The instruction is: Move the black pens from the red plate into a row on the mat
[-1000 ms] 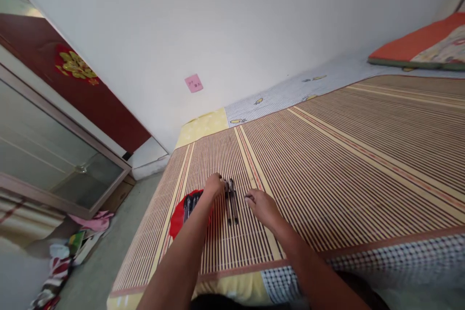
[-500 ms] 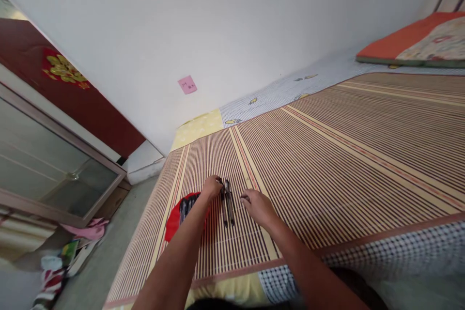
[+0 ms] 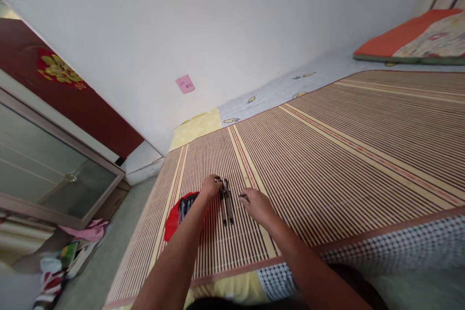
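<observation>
Two slim black pens lie side by side on the striped mat (image 3: 312, 164), between my hands. My left hand (image 3: 210, 188) is closed at the top end of the left pen (image 3: 223, 210), its fingertips on the cap. The right pen (image 3: 228, 201) lies just beside it, touched by neither hand as far as I can see. My right hand (image 3: 256, 204) hovers or rests a little to the right, fingers curled together, with nothing visible in them. Left of the pens, a red round cloth or plate (image 3: 172, 225) bears several dark pens (image 3: 187, 204), partly hidden by my left forearm.
The mat covers a bed against a white wall (image 3: 232, 24) with a pink note (image 3: 185, 84) on it. An orange cushion (image 3: 395, 38) lies at the far right. On the left are a glass-paned door (image 3: 47, 160) and cloth items (image 3: 51, 276) on the floor.
The view has shifted very slightly. Both hands and the two pens keep nearly the same places; I see nothing taken up or let go.
</observation>
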`<state>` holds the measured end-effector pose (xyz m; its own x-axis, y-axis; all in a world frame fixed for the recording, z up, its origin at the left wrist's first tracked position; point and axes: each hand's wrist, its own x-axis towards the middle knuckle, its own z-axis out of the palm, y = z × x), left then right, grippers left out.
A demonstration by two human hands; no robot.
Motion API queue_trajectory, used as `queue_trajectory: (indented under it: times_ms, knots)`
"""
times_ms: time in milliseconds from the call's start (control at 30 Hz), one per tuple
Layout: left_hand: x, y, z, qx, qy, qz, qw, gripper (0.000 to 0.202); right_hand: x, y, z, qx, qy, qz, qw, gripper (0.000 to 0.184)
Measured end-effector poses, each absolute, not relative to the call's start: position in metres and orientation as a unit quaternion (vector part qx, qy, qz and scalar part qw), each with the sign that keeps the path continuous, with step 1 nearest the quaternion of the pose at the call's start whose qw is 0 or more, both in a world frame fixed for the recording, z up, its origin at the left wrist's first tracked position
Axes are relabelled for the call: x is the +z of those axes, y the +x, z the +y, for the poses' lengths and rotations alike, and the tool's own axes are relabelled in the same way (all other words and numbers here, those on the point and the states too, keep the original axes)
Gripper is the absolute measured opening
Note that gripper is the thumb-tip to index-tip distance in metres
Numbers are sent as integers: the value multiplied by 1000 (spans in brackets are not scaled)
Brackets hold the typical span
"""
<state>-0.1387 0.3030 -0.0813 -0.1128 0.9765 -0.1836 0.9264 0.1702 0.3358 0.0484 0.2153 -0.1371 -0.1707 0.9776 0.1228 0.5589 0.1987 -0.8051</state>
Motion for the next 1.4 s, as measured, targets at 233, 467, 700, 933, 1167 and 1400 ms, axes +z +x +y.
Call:
queue_trajectory:
  times_ms: [233,467,700,933,1167,1400]
  knots:
    - [-32,-126,266,188,652,728,103,34,-132,50,213,334,-550,-694,323,18]
    - [-32,-138,136,383,631,667,104,33,-129,52,214,341,-552,-695,309,22]
    - [-66,-225,56,385,481,788,23,46,-129,51,216,330,-555,-701,302,21]
    - [-66,-227,79,329,536,777,-16,35,-133,52,222,313,-559,-707,300,24]
    - [-73,-221,116,253,571,779,-53,29,-136,53,225,314,-551,-709,307,23]
    - [-84,-231,138,128,523,842,-25,23,-146,60,215,381,-514,-690,339,29]
